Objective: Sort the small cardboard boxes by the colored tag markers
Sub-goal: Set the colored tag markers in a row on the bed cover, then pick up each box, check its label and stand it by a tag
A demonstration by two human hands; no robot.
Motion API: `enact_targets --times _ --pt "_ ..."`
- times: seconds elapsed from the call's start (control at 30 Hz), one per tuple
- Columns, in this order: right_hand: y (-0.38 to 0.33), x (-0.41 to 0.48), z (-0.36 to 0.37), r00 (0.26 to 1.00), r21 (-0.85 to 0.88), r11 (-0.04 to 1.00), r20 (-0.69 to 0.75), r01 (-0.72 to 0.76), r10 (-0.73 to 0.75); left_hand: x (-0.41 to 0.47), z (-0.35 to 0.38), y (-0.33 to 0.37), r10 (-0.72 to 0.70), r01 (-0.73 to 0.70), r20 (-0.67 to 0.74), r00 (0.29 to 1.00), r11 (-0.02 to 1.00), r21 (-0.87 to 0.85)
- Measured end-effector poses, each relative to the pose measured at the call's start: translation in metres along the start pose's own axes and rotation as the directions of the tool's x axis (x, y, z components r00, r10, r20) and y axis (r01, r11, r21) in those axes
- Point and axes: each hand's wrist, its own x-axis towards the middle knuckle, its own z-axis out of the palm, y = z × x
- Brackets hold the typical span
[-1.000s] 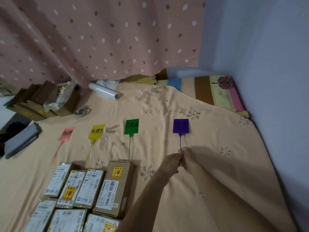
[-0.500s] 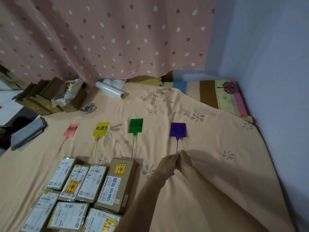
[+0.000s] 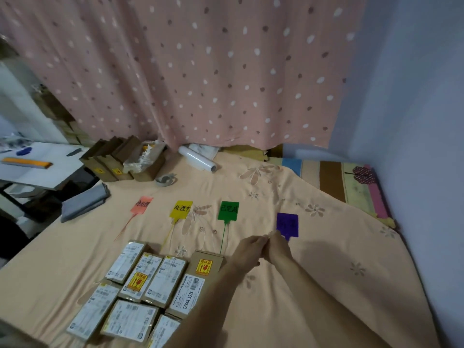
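Fingers (image 3: 270, 238) at upright purple tag's (image 3: 287, 224) stem

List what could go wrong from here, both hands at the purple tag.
1. Both hands, left hand and right hand, pinch together at the stem of the purple tag; a tug could pull it out of line with the green tag.
2. The left forearm lies across the tall box; drawing back could nudge the packed cardboard boxes.
3. The bedsheet looks soft, so tags may shift when boxes land.
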Motion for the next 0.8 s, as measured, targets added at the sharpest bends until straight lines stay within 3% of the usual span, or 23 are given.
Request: enact_targets --times 0.13,0.3,0.53,0.8 --pt "-0.041 -0.044 0.029 0.961 -0.28 0.922 0.152 0.267 -0.232 -0.023 -0.06 0.012 0.069 -0.073 -0.062 0.996 0.995 -0.069" --pt "-0.042 -0.085 0.099 0.926 -0.292 0.884 0.209 0.366 -0.314 -0.04 -0.146 -0.039 0.064 -0.079 -0.096 0.993 0.983 -0.166" --pt "-0.003 -0.124 0.237 0.956 -0.269 0.924 0.188 0.272 -0.227 -0.043 -0.291 -0.142 0.058 -0.061 -0.039 0.998 0.996 -0.072" --pt "0.001 -0.192 0.335 0.978 -0.221 0.953 0.046 0.206 -0.201 -0.056 -0.43 -0.191 0.102 -0.1 -0.013 0.995 0.991 0.087"
